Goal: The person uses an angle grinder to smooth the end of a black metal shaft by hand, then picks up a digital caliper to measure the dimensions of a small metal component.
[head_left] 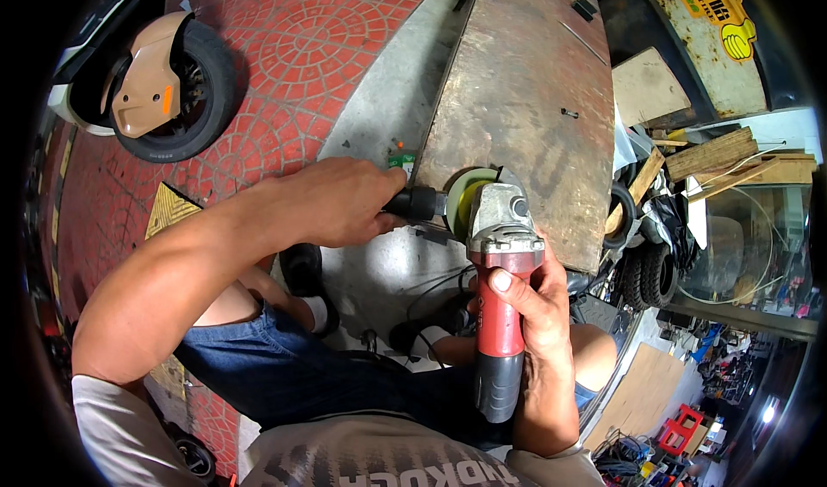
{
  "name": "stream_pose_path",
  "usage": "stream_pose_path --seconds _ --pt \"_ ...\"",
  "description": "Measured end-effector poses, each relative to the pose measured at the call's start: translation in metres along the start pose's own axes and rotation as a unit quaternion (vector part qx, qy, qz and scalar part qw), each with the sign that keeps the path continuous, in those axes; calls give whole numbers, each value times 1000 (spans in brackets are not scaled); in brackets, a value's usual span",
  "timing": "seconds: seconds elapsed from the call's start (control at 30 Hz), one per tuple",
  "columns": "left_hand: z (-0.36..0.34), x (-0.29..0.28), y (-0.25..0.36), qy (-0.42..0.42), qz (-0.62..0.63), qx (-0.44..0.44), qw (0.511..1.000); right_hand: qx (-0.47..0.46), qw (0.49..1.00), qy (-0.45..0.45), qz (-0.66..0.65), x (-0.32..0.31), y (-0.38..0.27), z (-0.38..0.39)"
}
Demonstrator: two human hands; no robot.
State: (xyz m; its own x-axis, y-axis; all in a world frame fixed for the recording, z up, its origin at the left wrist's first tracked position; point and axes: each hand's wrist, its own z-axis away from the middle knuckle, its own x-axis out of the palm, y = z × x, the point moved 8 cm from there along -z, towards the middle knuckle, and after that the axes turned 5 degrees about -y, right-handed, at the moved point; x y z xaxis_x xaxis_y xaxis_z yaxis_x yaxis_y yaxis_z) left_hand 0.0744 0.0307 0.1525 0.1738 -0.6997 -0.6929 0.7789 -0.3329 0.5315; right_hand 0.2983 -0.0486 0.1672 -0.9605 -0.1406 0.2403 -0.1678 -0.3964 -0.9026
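My right hand (530,306) grips a red, black and silver angle grinder (500,315), held upright in view with its metal head near the front end of a worn wooden board (508,82). The grinder's yellow-green disc (461,196) faces left. My left hand (362,203) is closed on a black cylindrical piece (412,203) with a metal end that reaches to the disc; I cannot tell whether they touch. A small green item (401,161) lies just beyond my left hand, partly hidden.
A scooter's front wheel (207,99) stands at upper left on red paving. Wood scraps (706,155), tyres (659,276) and a glass panel (741,246) crowd the right. A cable (426,289) runs between my feet. A red stool (680,427) is at lower right.
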Motion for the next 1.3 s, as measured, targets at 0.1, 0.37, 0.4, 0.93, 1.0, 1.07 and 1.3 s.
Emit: stream_pose_path --seconds 0.1,0.37,0.4,0.93,1.0,1.07,1.3 --pt "-1 2 -2 6 -1 4 1000 -2 1000 2 0 1 -1 -1" --pt "-1 3 -3 8 -9 7 1000 -2 1000 2 8 1 -1 -1" --pt "-2 3 -3 9 -8 8 1000 0 1000 3 6 1 -1 -1" --pt "-4 5 -2 6 18 22 1000 -24 999 41 -6 -13 0 3" --pt "-3 5 -2 5 15 10 1000 -13 1000 26 -8 -6 1 2" --pt "-2 4 -2 5 11 7 1000 -10 1000 22 -4 -5 1 2" --pt "2 -1 4 -7 17 -7 1000 -4 1000 5 0 -3 4 3"
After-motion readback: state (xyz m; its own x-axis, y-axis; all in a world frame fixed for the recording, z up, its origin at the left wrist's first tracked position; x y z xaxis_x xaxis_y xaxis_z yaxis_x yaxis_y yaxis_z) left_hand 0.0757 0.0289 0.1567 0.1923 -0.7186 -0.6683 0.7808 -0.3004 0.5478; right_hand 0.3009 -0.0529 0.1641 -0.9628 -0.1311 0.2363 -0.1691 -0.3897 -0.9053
